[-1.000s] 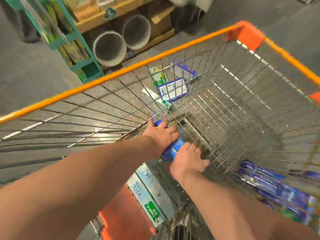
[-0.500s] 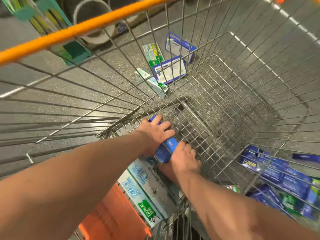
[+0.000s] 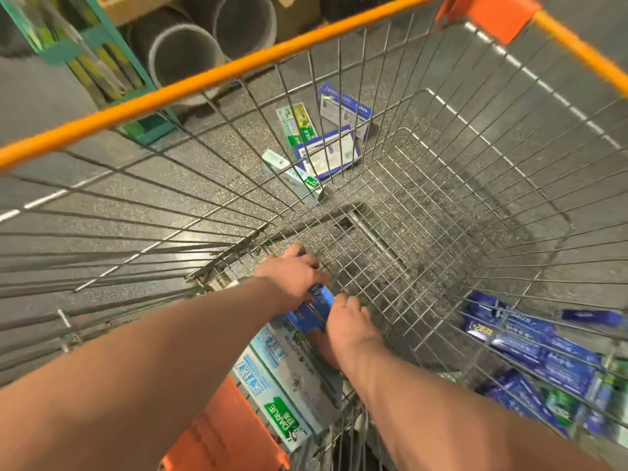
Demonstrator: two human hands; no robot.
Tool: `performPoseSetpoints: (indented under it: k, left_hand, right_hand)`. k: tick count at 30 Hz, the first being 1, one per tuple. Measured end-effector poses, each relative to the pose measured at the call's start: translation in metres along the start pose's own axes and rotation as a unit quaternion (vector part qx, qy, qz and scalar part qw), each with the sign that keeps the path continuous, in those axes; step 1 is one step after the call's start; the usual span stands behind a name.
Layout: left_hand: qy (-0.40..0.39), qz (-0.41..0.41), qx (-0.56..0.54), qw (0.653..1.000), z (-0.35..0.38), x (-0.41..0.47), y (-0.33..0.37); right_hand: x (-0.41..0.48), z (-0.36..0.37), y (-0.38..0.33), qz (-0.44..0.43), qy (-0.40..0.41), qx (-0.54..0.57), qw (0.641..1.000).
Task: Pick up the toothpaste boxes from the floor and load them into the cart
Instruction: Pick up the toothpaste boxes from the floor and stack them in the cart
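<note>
Both my arms reach down into the wire cart [image 3: 441, 212] with its orange rim. My left hand [image 3: 294, 275] and my right hand [image 3: 346, 326] hold a blue toothpaste box [image 3: 317, 305] between them at the cart's near left corner, low over the mesh floor. Pale blue-and-white toothpaste boxes [image 3: 282, 379] lie in the cart just below that, near the orange seat flap [image 3: 221, 433]. On the floor beyond the cart lie several more boxes [image 3: 326, 141], green-white and blue-white. Blue boxes [image 3: 530, 351] lie on the floor outside the cart's right side.
Grey speckled floor surrounds the cart. Two large pipes [image 3: 210, 42] lie under a wooden shelf at the top. A teal rack [image 3: 85, 52] stands at the upper left, close to the cart's far rim.
The view shifted and pulled back a little, showing the cart's far orange corner again. Both hands stayed on the blue box in the cart's near corner.
</note>
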State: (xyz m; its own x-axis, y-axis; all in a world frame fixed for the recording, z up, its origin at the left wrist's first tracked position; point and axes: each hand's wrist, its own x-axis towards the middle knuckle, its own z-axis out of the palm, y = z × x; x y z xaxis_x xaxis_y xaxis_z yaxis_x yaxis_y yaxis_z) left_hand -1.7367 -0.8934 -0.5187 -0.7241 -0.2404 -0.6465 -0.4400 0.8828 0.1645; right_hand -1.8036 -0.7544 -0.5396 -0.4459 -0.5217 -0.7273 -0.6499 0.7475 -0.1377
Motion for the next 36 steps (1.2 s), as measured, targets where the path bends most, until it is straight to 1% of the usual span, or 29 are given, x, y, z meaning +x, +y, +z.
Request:
performPoseSetpoints:
  k: [4, 8, 10, 13, 16, 20, 25, 28, 31, 36]
  left_hand:
    - [-0.002, -0.021, -0.004, 1.000, -0.006, -0.007, 0.009]
    - [0.002, -0.049, -0.016, 0.999, -0.026, -0.043, 0.010]
    - [0.006, -0.067, -0.042, 0.997, -0.048, -0.075, 0.009]
    - [0.008, -0.116, -0.074, 0.990, -0.093, -0.137, 0.011]
    - [0.038, -0.149, -0.079, 0.985, -0.140, -0.206, 0.025]
    - [0.083, -0.164, -0.064, 0.981, -0.199, -0.290, 0.062]
    - [0.141, -0.129, -0.008, 0.982, -0.235, -0.375, 0.139]
    - [0.173, -0.094, 0.027, 0.980, -0.237, -0.416, 0.192]
    - [0.197, -0.051, 0.074, 0.976, -0.236, -0.449, 0.247]
    - [0.223, 0.004, 0.091, 0.971, -0.233, -0.467, 0.335]
  right_hand:
    - [-0.005, -0.014, -0.006, 0.012, -0.022, -0.011, 1.000]
    - [-0.033, -0.048, -0.014, -0.008, -0.007, 0.010, 1.000]
    - [-0.057, -0.072, -0.018, -0.019, -0.007, 0.025, 0.999]
    - [-0.104, -0.114, -0.023, -0.030, -0.002, 0.034, 0.999]
    - [-0.161, -0.160, -0.020, -0.061, 0.009, 0.024, 0.998]
    - [-0.236, -0.217, -0.010, -0.093, 0.068, 0.042, 0.992]
    - [-0.353, -0.249, 0.019, -0.132, 0.170, 0.048, 0.975]
    - [-0.423, -0.239, 0.050, -0.147, 0.221, 0.027, 0.964]
    - [-0.487, -0.225, 0.085, -0.160, 0.251, 0.007, 0.955]
    - [-0.573, -0.213, 0.168, -0.128, 0.292, 0.015, 0.948]
